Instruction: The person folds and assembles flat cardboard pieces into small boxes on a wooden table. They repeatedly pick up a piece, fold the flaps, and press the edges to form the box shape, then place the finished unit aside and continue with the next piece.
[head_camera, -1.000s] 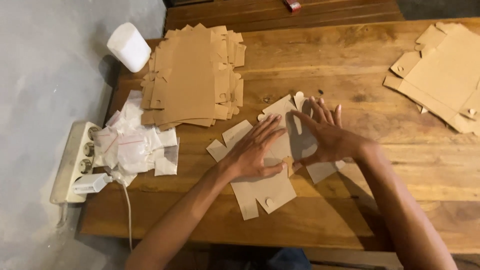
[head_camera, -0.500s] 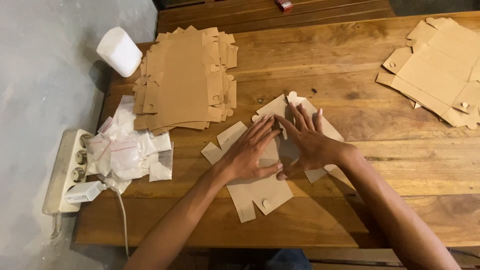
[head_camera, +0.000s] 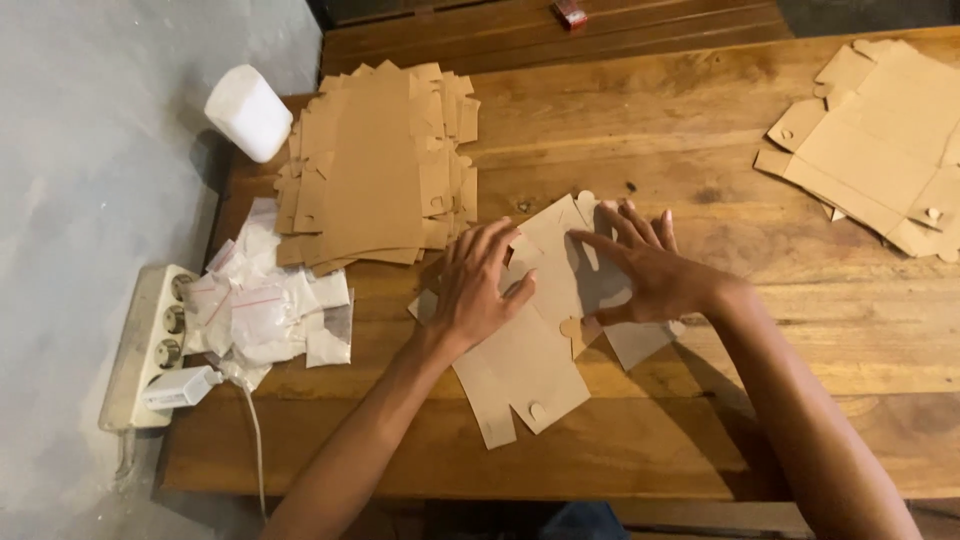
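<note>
A flat brown cardboard box blank (head_camera: 530, 360) lies on the wooden table (head_camera: 700, 170), its flaps spread out. My left hand (head_camera: 480, 285) rests palm down on the blank's left part, fingers spread. My right hand (head_camera: 645, 270) presses on the blank's upper right part, fingers splayed and pointing left over a raised flap. Neither hand lifts the blank off the table.
A stack of flat cardboard blanks (head_camera: 375, 165) lies at the back left, another stack (head_camera: 885, 150) at the far right. Small clear plastic bags (head_camera: 265, 305) are piled at the left edge beside a white power strip (head_camera: 150, 345) with a plugged-in charger. A white cylinder (head_camera: 248, 112) stands at the back left corner.
The view has shifted slightly. My hands have moved a little over the blank, the right fingers sliding left across the flap; the blank stays in place.
</note>
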